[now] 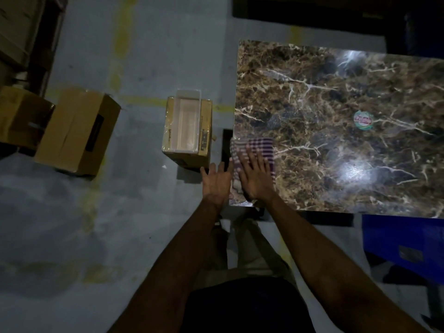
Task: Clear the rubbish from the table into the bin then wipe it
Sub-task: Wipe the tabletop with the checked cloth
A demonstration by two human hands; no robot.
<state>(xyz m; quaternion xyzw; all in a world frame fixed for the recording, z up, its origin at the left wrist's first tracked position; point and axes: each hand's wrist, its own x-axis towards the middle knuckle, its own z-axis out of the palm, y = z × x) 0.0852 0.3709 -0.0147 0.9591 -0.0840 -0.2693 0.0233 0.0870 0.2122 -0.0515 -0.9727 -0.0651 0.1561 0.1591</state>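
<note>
Wiping looks to be the step in hand: the marbled surface carries no loose rubbish that can be made out, only a small round sticker lying well apart from the hands toward the middle, so the clearing part seems done.

Nearest the person, the left hand hovers just off the surface's near left corner, fingers straight and spread, holding nothing; whether it touches the edge cannot be told. Just beside it, the right hand lies flat on the striped cloth, fingers straight and fanned, pressing down, not curled round it.

The cloth sits at the near left corner of the surface, its left edge along the surface's left edge. It lies roughly flat; its long axis runs away from the person, and its stripes cross that axis.

Beyond the left hand, on the floor, stands the open box with a white lining that probably serves as the bin.

The next move likely calls for steady downward pressure while sweeping the cloth rightward and outward.
</note>
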